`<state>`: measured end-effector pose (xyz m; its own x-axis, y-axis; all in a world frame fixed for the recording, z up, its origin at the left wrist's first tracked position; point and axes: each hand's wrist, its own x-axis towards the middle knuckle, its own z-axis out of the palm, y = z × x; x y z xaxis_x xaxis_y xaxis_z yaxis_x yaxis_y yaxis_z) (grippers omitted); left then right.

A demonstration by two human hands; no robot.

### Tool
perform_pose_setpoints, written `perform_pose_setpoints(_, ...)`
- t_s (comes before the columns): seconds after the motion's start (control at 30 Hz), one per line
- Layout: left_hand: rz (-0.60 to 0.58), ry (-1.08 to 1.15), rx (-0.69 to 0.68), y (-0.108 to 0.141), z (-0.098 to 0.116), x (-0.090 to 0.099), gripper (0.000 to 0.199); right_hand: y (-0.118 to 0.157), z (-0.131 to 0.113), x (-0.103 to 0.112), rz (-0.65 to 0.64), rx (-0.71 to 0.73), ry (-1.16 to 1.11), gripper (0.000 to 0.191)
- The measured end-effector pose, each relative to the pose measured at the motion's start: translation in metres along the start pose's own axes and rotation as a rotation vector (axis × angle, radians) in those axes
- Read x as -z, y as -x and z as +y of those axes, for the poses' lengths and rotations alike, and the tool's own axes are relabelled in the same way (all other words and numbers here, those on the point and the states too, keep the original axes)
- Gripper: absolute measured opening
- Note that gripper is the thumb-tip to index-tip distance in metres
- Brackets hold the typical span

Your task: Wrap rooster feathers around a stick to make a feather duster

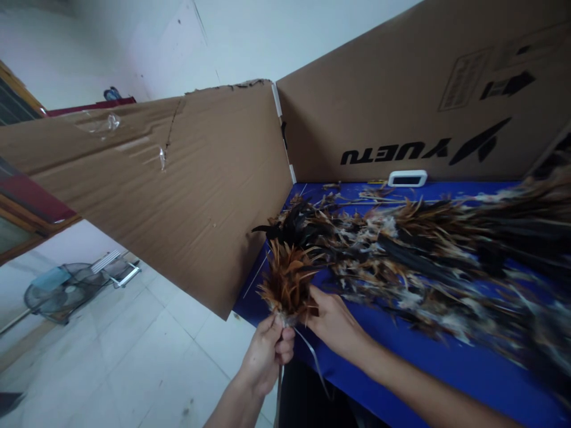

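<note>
Low in the middle of the head view, a bundle of orange-brown feathers (289, 279) fans upward. My left hand (269, 349) is closed round its narrow base, where a pale strip (316, 356) hangs down. Against the right side of the bundle is my right hand (332, 321), its fingers bent in and pinching at the lower feathers; their tips are partly hidden. Behind and to the right, long piles of brown, black and whitish feathers (401, 244) cover much of the blue table (428, 368).
Cardboard panels stand along the left (200, 196) and back (379, 107) of the table. A small white-framed device (407, 178) leans at the back panel. A fan (62, 291) is at the far left, above a tiled floor (147, 356).
</note>
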<state>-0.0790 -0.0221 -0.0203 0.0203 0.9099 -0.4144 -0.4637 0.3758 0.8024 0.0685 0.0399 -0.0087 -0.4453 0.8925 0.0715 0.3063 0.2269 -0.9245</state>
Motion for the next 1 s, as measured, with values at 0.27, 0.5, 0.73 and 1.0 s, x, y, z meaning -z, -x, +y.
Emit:
perform_pose_setpoints(0.27, -0.005, -0.028, -0.020, -0.007, -0.004, 0.002, 0.046, 0.037, 0.012, -0.017, -0.270, -0.434, -0.555, 0.042)
perform_pose_setpoints(0.5, -0.024, -0.107, -0.019, -0.009, -0.012, 0.000, 0.044, 0.031, 0.019, 0.002, -0.018, -0.164, -0.144, 0.026)
perform_pose_setpoints(0.73, 0.098, -0.364, -0.210, -0.024, -0.027, 0.003, 0.046, 0.033, 0.008, 0.010, -0.018, -0.074, 0.113, 0.031)
perform_pose_setpoints(1.0, 0.181, -0.535, -0.368, -0.031, -0.022, 0.009, 0.036, 0.064, 0.005, 0.007, 0.017, 0.122, 0.529, 0.030)
